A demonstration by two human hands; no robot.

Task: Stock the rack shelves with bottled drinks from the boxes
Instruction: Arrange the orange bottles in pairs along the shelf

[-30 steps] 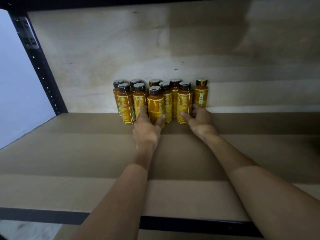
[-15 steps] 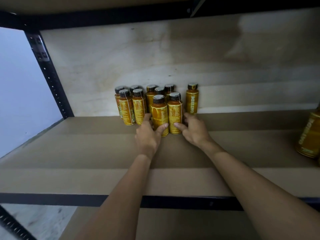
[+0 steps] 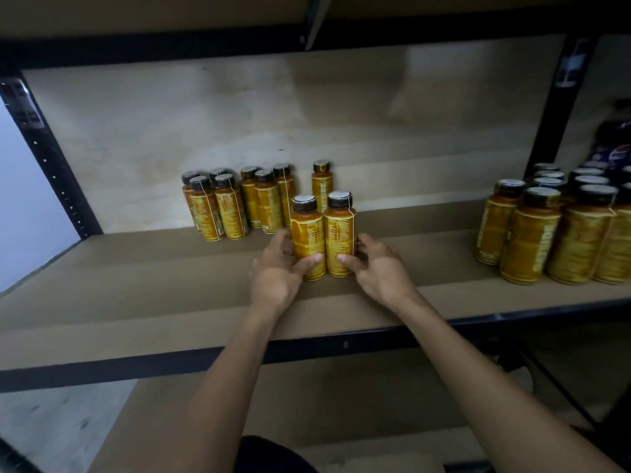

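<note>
Two yellow-labelled orange drink bottles with dark caps stand side by side on the brown shelf board [image 3: 136, 295]. My left hand [image 3: 278, 273] grips the left bottle [image 3: 307, 235] near its base, thumb across the front. The right bottle [image 3: 339, 232] is held the same way by my right hand [image 3: 379, 269]. Behind them, against the back panel, stands a cluster of several matching bottles [image 3: 235, 203], with one single bottle [image 3: 321, 184] a little to its right.
A second group of several matching bottles [image 3: 553, 233] stands at the shelf's right end, with dark-labelled bottles [image 3: 614, 151] behind a black upright [image 3: 560, 107]. Another black upright [image 3: 51, 158] bounds the left side. The shelf's black front rail [image 3: 102, 367] runs below my forearms.
Both hands have drawn the two front bottles forward, away from the cluster at the back. The view has pulled back and right, revealing the bottle group at the right end.
</note>
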